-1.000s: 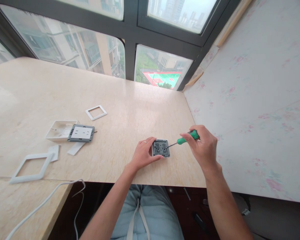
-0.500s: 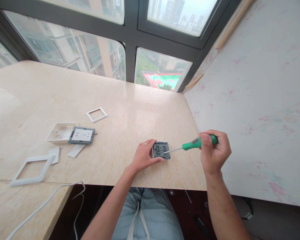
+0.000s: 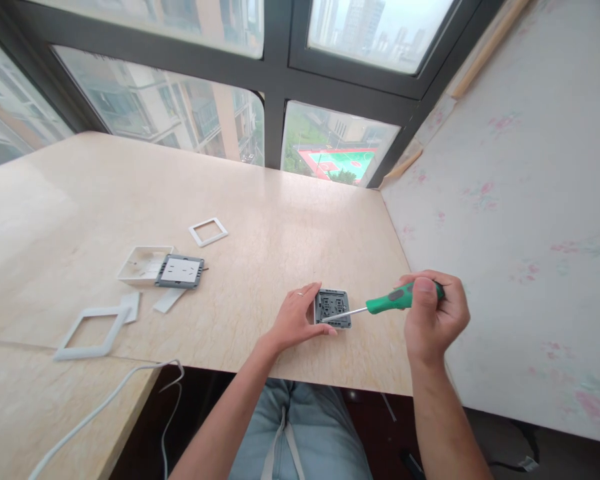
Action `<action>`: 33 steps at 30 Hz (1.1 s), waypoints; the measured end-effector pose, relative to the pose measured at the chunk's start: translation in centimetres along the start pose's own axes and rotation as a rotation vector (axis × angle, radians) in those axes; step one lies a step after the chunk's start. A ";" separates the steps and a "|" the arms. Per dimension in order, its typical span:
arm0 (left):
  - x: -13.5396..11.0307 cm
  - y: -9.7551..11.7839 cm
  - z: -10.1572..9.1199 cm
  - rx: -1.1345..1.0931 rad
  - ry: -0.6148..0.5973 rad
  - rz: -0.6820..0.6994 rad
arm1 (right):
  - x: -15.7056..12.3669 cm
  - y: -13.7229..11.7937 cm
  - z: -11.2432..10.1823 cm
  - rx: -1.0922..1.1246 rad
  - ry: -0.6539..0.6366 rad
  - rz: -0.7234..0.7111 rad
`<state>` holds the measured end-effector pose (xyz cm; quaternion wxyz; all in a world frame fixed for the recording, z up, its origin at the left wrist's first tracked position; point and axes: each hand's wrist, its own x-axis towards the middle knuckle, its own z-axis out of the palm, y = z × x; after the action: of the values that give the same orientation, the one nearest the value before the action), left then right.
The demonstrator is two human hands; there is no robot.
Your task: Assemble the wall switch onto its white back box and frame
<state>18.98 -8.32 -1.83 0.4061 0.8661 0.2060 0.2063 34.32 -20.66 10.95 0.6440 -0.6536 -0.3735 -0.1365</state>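
My left hand [image 3: 300, 317] grips the left side of a small square grey switch module [image 3: 339, 305] with a pale rim, thumb along its near edge and fingers at the far corner. The module lies on the stone-look counter. Wrapped in my right hand [image 3: 433, 313] is a screwdriver [image 3: 387, 301] with a green handle. Its metal shaft points left, and the tip is over the module's near-left part; whether it touches cannot be made out.
To the left lie a socket panel [image 3: 181, 271], a white back box [image 3: 130, 275], a small white frame [image 3: 220, 236], a larger white frame [image 3: 65, 354] and white strips. A white cable [image 3: 90, 408] runs over the counter's front edge. A papered wall [image 3: 520, 213] borders the right side.
The screwdriver tip has moved from the module's right half to its near-left part. The whole view has shifted slightly, with the scene appearing further right. My left hand still holds the module.
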 end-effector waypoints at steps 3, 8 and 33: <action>-0.2 0.2 -0.2 -0.042 -0.006 -0.005 | 0.1 1.0 0.0 0.118 0.010 0.157; -1.7 0.3 -1.2 -0.148 0.064 -0.017 | 0.1 4.1 -0.1 0.387 -0.009 0.420; -1.5 -5.4 -20.4 0.865 -0.082 -0.739 | -1.9 17.5 2.2 0.098 -0.154 0.459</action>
<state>6.04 6.63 5.54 0.0672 0.8311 0.5451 -0.0866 43.93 -17.27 -3.54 0.6588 -0.6977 -0.2693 0.0817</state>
